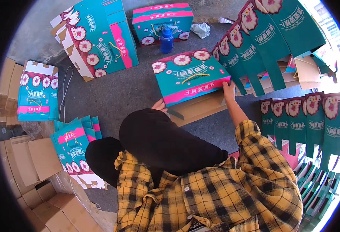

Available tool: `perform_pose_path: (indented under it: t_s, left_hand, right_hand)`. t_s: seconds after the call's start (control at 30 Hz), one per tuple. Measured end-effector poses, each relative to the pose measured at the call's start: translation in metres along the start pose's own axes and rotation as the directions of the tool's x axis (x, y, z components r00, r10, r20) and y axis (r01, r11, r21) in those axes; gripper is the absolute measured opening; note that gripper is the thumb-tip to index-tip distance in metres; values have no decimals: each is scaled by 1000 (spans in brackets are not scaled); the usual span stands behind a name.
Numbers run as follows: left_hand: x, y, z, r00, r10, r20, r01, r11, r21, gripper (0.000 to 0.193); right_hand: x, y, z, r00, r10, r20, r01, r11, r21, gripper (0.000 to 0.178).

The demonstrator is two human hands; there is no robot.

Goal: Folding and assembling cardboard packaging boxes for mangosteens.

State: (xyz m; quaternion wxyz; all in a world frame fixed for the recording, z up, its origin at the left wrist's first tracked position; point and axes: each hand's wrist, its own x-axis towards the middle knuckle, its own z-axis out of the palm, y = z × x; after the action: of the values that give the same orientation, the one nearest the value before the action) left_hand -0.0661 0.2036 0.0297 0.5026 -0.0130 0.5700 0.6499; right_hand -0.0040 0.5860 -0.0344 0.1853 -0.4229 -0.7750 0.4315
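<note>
In front of my knees is a teal and pink carton with a yellow cord handle and printed white-and-red flower shapes. Its near side is unclosed, and a brown cardboard flap sticks out toward me. My right hand is closed on the carton's near right corner, thumb on top. At the near left corner, my left hand holds the carton's edge; my knee partly covers this hand. Just beyond the carton stands a blue bottle.
Matching cartons stand folded at the right, with another row nearer. Flat printed cardboard and loose printed sheets lie at left. Plain brown boxes fill the left edge. Another carton stands at the wall beside crumpled white paper.
</note>
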Motion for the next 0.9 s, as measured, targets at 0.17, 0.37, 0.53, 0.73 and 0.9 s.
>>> perform_pose_path:
  t_s: [0.17,0.37,0.53,0.73,0.9]
  left_hand:
    - [-3,-3,2,998,44,47,-50,988,146,76]
    - [11,-15,-1,997,-45,-55,46,999,18,70]
    - [-1,-21,-5,942,-86,-326,63,995,-81,65]
    - [-1,-37,-13,885,-94,-456,50,993,-107,59]
    - [-1,-42,-6,892,-98,-440,38,989,-142,59]
  right_hand:
    - [-45,20,17,768,599,227,-640,700,317,71]
    - [-92,47,52,629,566,532,-761,588,274,105]
    - [-106,-4,64,591,504,629,-798,478,367,127]
    - [-85,-20,77,611,499,614,-783,493,379,120]
    - [-43,33,90,519,669,532,-848,326,417,98]
